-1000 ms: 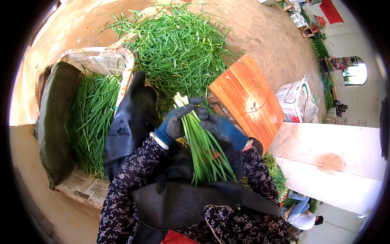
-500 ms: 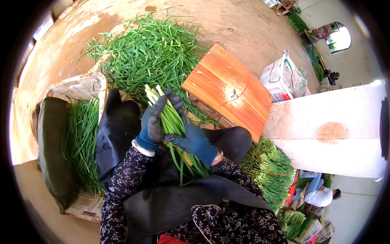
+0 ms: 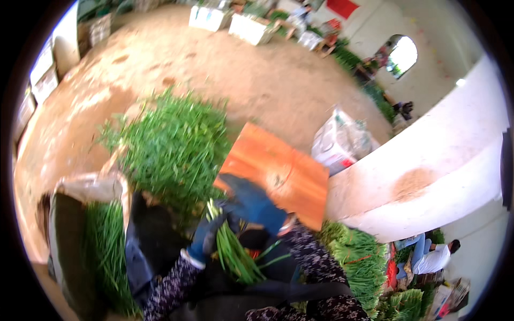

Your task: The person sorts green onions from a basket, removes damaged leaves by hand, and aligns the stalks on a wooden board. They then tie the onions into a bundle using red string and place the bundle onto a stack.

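My left hand (image 3: 206, 238), in a blue glove with a dark palm, is closed round a small bunch of long green stalks (image 3: 234, 255) with pale ends, like scallions or chives. The pale ends poke up above the fist, and the green ends fan out down over my dark apron. My right hand (image 3: 251, 202), gloved alike and blurred by motion, is lifted just above and to the right of the bunch. Its fingers look stretched out with nothing in them, in front of the orange wooden board's (image 3: 284, 174) near left corner.
A large loose heap of greens (image 3: 171, 144) lies beyond my knees. At left stands a crate (image 3: 91, 187) holding more stalks. Stacked bundles (image 3: 356, 262) sit at right, beside a white slab (image 3: 417, 187). A white container (image 3: 340, 139) stands behind the board; a seated person (image 3: 431, 259) is farther right.
My right hand has let go of the bunch and risen toward the board. The left hand keeps the stalks. The view has tilted up, showing more floor and far crates.
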`<state>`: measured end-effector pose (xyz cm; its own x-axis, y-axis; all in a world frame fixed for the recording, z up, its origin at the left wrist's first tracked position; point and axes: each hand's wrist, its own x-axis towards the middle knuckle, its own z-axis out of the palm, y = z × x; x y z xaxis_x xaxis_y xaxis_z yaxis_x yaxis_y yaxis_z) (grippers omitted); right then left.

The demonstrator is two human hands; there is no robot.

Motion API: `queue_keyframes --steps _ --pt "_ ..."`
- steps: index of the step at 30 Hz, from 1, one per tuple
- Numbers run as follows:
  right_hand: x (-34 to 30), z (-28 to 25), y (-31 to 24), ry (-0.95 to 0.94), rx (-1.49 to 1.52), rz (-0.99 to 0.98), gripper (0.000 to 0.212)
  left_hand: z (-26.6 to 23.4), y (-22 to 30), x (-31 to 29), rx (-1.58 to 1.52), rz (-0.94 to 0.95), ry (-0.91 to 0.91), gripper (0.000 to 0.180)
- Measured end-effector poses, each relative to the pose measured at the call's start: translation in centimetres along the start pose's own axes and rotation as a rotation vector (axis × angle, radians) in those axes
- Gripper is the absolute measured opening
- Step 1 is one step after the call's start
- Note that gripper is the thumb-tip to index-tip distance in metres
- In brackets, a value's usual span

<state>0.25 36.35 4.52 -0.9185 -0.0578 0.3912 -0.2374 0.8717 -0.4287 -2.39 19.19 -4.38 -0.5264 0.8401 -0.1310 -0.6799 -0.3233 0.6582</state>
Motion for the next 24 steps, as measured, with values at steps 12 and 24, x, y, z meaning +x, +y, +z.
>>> queue_keyframes --steps 12,24 --pt "-5.2 3.4 -6.4 -0.427 0.27 0.513 0.095 -2.8 3.7 3.0 -0.274 0.314 0.224 0.039" --pt "-6.8 -17.8 13.0 0.132 -0.403 0.258 0.039 -5.0 9.3 10.3 -0.223 0.386 -0.067 0.049"
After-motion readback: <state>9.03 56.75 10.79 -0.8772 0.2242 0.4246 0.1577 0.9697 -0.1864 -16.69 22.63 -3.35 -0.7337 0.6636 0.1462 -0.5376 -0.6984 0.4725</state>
